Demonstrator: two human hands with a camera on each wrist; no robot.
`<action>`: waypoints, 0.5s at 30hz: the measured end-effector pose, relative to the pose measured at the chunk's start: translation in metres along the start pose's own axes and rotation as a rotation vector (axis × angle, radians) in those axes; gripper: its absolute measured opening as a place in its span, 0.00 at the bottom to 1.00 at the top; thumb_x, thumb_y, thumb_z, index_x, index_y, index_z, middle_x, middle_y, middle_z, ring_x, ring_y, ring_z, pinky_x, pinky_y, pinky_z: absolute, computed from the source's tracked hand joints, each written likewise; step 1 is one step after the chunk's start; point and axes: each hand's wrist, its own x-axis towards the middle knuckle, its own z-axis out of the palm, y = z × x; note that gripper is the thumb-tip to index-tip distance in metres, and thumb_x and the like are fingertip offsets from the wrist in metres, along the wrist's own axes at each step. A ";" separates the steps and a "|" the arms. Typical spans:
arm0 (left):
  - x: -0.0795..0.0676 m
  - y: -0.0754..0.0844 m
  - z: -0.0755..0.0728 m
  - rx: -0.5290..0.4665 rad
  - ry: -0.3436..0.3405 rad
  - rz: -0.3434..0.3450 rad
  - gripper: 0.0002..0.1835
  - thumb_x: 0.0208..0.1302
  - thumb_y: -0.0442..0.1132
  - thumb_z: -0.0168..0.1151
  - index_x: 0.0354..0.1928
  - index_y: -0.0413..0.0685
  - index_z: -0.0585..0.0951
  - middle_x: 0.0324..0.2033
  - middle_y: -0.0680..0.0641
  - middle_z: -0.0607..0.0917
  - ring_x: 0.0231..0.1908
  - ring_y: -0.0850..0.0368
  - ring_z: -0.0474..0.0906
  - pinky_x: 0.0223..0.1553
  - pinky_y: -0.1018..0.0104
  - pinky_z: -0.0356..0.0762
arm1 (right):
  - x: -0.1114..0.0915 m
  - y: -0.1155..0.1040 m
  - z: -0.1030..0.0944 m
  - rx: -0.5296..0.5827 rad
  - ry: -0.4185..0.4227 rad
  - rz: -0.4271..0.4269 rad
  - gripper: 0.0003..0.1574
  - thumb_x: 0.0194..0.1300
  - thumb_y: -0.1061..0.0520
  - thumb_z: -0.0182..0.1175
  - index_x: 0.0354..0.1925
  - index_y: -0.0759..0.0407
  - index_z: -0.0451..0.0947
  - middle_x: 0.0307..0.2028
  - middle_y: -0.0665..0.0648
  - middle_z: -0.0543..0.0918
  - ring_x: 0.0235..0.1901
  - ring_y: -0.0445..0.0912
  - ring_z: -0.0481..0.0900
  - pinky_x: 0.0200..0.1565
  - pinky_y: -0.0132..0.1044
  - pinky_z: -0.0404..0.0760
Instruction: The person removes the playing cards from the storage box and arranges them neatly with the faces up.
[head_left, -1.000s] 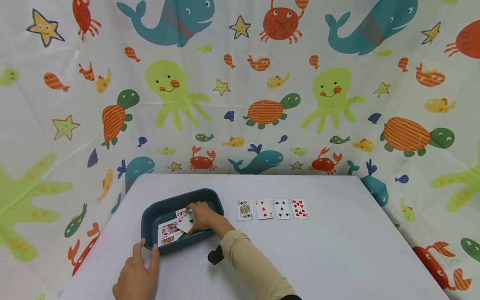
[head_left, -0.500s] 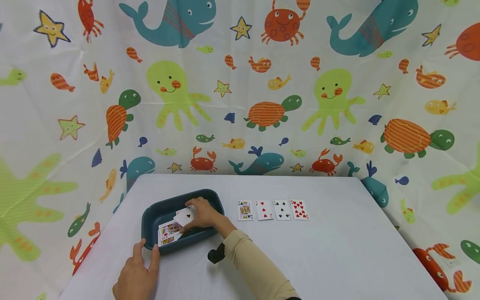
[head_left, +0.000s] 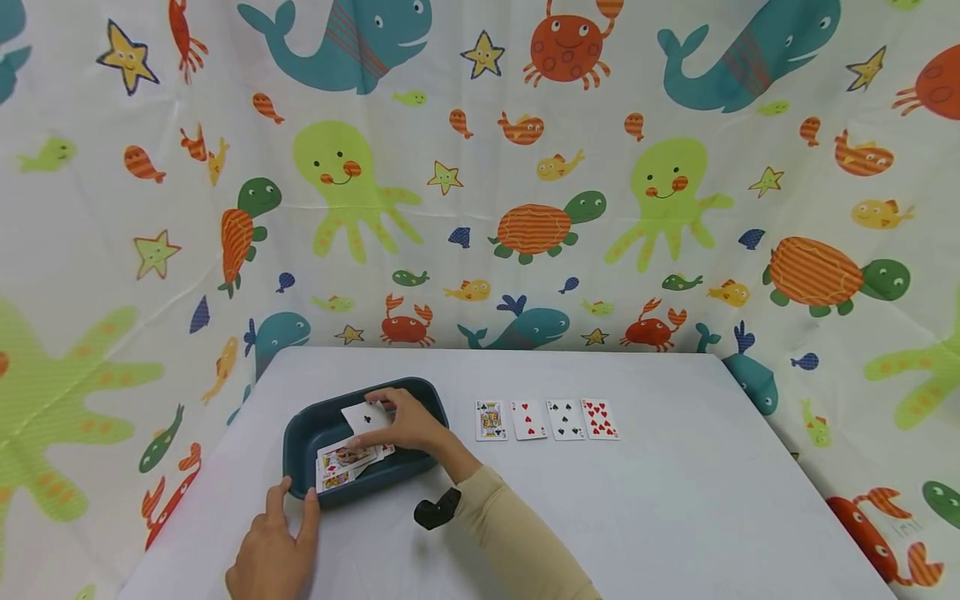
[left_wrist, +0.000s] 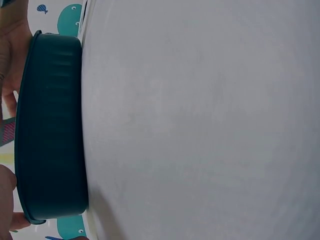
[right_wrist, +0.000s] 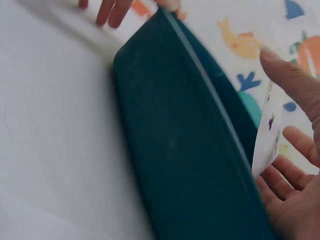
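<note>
So the right hand has a playing card pinched between thumb and fingers, face showing, with a black pip in the middle. It's held inside the outline of a dark teal tray, which sits on the white tabletop over by the left edge, kinda angled with its right end farther back. Can't really tell if the card touches anything below it.

Left hand has hold of the tray's near left corner, index finger on one side and thumb on the other.

There's a messy overlapping pile of cards in the tray, toward its near side, at least one a face card. Off to the right of the tray, closer to the far edge of the tabletop, four face-up cards are lined up side by side: a face card, a red hearts card, a black spades one and another hearts card.
</note>
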 end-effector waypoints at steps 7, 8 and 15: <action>0.001 -0.001 0.000 -0.001 0.001 0.005 0.39 0.75 0.68 0.45 0.72 0.45 0.59 0.49 0.23 0.77 0.47 0.24 0.78 0.47 0.27 0.73 | -0.020 -0.004 -0.009 0.231 0.000 -0.036 0.42 0.58 0.48 0.77 0.68 0.46 0.74 0.65 0.44 0.74 0.65 0.43 0.73 0.64 0.39 0.76; 0.001 -0.001 0.000 -0.002 0.000 0.004 0.39 0.75 0.68 0.45 0.72 0.45 0.59 0.49 0.23 0.77 0.47 0.24 0.78 0.46 0.27 0.73 | -0.024 -0.004 -0.010 0.263 -0.002 -0.043 0.41 0.59 0.49 0.77 0.68 0.46 0.74 0.65 0.44 0.74 0.66 0.43 0.73 0.64 0.40 0.75; 0.002 0.001 0.002 -0.009 0.022 0.002 0.36 0.75 0.65 0.47 0.71 0.45 0.61 0.48 0.24 0.79 0.46 0.26 0.79 0.45 0.28 0.74 | -0.054 -0.004 -0.022 0.465 -0.061 -0.085 0.41 0.62 0.53 0.74 0.70 0.47 0.71 0.65 0.42 0.73 0.66 0.46 0.74 0.64 0.40 0.76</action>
